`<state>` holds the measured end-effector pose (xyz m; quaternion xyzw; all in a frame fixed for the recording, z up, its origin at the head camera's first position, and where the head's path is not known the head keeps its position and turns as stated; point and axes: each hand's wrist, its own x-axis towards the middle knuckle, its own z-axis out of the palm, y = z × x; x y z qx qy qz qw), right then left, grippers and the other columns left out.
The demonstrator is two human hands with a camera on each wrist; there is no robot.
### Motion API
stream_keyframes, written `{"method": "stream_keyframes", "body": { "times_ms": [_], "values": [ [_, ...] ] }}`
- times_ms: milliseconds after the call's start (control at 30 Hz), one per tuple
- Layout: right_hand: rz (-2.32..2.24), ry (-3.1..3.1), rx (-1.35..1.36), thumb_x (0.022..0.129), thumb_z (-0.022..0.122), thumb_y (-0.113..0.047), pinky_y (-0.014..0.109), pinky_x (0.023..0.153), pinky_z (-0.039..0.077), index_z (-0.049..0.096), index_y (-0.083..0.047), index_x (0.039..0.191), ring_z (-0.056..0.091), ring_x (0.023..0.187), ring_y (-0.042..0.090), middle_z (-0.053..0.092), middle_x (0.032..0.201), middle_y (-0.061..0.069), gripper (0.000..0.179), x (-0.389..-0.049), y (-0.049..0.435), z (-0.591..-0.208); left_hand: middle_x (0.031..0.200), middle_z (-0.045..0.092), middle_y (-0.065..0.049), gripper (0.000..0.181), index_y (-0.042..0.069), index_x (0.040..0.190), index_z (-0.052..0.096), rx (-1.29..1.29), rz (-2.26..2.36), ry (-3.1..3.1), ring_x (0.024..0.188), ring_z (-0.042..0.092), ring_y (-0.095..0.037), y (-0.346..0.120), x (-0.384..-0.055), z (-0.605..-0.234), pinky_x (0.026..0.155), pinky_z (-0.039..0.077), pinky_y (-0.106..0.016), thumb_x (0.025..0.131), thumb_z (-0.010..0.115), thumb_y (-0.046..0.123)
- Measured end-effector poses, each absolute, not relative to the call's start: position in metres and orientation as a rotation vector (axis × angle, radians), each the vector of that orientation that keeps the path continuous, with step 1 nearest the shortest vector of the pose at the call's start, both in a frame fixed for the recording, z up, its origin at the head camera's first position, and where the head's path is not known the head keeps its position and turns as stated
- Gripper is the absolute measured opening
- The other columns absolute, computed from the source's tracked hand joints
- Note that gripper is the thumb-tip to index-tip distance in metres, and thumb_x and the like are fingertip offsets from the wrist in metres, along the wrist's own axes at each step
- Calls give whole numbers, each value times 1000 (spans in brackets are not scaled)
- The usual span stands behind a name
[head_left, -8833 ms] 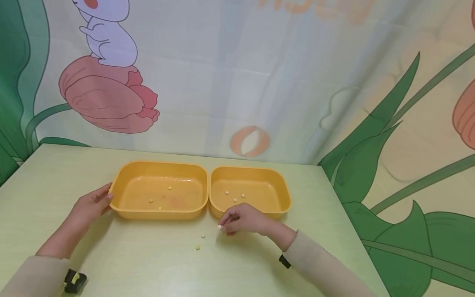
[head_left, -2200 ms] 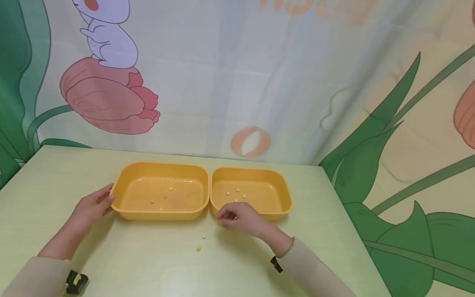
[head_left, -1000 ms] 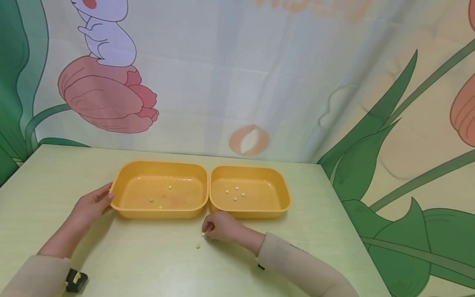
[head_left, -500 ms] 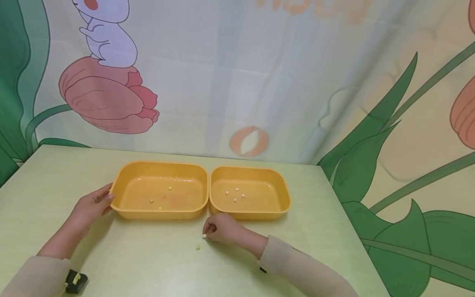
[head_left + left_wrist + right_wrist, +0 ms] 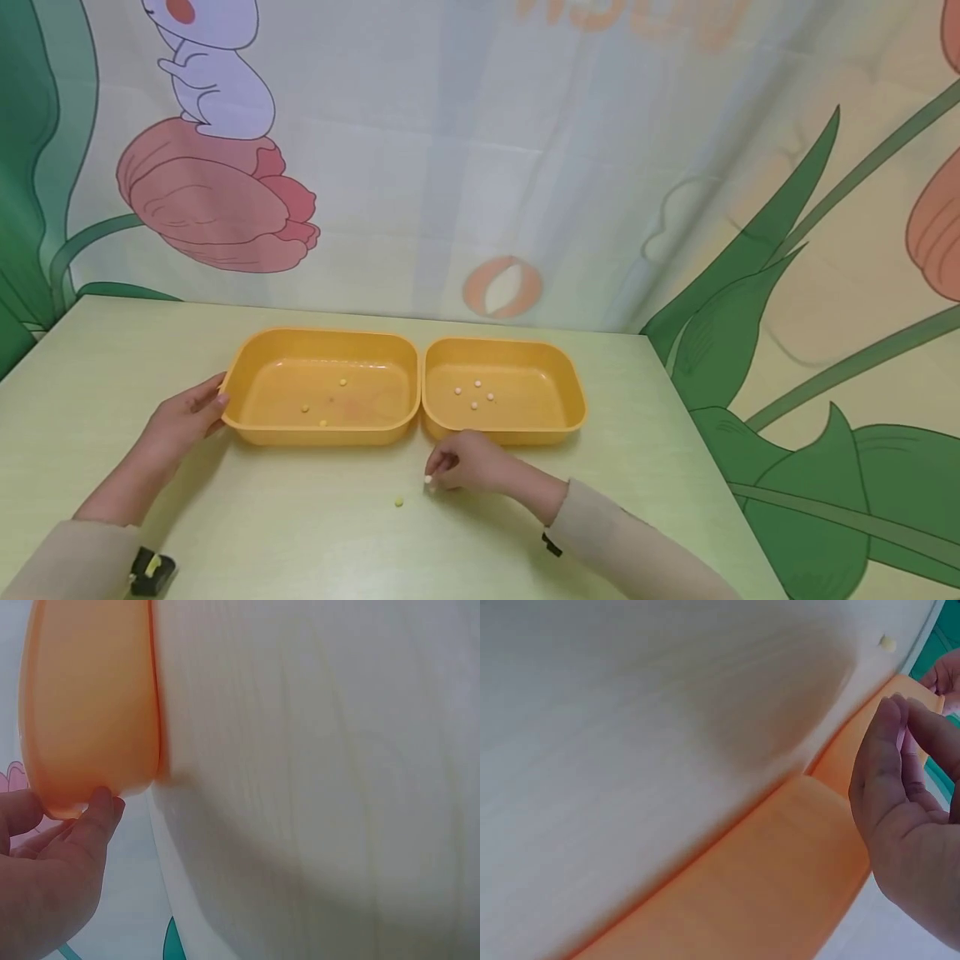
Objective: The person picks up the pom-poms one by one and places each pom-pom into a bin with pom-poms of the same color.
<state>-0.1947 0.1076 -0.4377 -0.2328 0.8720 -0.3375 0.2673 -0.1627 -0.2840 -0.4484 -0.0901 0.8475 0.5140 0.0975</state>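
Observation:
In the head view my right hand (image 5: 471,461) pinches a small white bead (image 5: 428,479) between thumb and fingertips, just over the table in front of the smaller yellow tray (image 5: 525,436). Several white beads (image 5: 474,406) lie in that tray. My left hand (image 5: 180,418) touches the left end of the larger yellow tray (image 5: 322,435) from outside. In the left wrist view its fingers (image 5: 96,814) rest against the tray's end wall. A few yellow beads (image 5: 342,382) lie spread in the larger tray. One yellow bead (image 5: 399,502) sits on the table, left of my right hand.
The two trays stand side by side, their ends meeting, on a pale wooden table (image 5: 300,533). Behind the table hangs a printed curtain (image 5: 487,167) with flowers and a white animal. Each wrist wears a small black device, the left one (image 5: 152,572) showing more fully.
Another white bead has joined those in the smaller tray. My right hand has since picked up the white bead from the table and shifted slightly right. The left hand stays put.

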Motion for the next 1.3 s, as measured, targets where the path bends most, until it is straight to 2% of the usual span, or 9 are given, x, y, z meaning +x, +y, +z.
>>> {"method": "stream_keyframes", "body": {
  "times_ms": [267,400,533,567,767,800,1033,1167,1300],
  "values": [
    [-936,2305,-603,89,71,1,21,63,58,75,0,94,60,66,6,72,79,3,6,-198,115,-426,163,18,-36,63,-4,160,8,-281,1513,2516,148,33,-50,-285,-163,-449,104,51,-32,113,30,31],
    [-951,2280,-574,89,71,1,27,67,65,75,1,96,64,68,7,74,81,7,8,-200,120,-419,162,22,-36,63,-5,160,11,-269,1495,2544,142,45,-44,-286,-163,-450,101,54,-28,113,32,32],
    [-956,2253,-547,90,71,0,30,72,67,75,0,97,67,70,8,74,83,8,8,-205,127,-410,162,22,-37,63,-5,160,10,-270,1505,2537,143,44,-45,-286,-163,-449,102,52,-30,113,31,31],
    [-954,2243,-545,91,71,-1,30,72,67,75,0,98,67,70,8,75,85,9,8,-206,129,-407,162,22,-37,63,-5,160,10,-269,1510,2536,140,50,-40,-286,-163,-449,102,52,-30,113,32,31],
    [-946,2211,-551,92,72,-6,27,74,66,74,0,100,66,72,9,75,93,22,10,-216,140,-382,162,20,-37,62,-4,160,9,-284,1534,2510,144,44,-45,-285,-163,-449,102,51,-30,113,30,31],
    [-941,2209,-554,93,72,-7,27,74,66,74,-1,100,65,72,9,75,90,19,10,-219,142,-378,163,19,-37,62,-4,161,8,-286,1537,2505,148,33,-51,-284,-163,-449,103,50,-31,113,30,30],
    [-930,2180,-526,94,71,-7,33,83,67,72,0,105,66,75,13,73,87,9,13,-243,154,-350,162,20,-37,62,-6,160,9,-275,1530,2519,147,33,-51,-284,-162,-449,102,51,-30,114,30,30],
    [-875,2165,-547,97,68,-7,32,85,66,70,1,109,65,77,13,70,91,8,15,-257,159,-335,162,20,-37,63,-5,160,8,-276,1516,2522,147,34,-51,-284,-163,-448,105,49,-35,114,29,31],
    [-824,2184,-558,97,67,-8,29,86,65,69,2,112,65,79,12,70,91,1,18,-271,161,-325,163,17,-37,63,-4,160,6,-291,1519,2499,148,32,-52,-284,-163,-447,106,47,-38,114,28,32]
  ]
}}
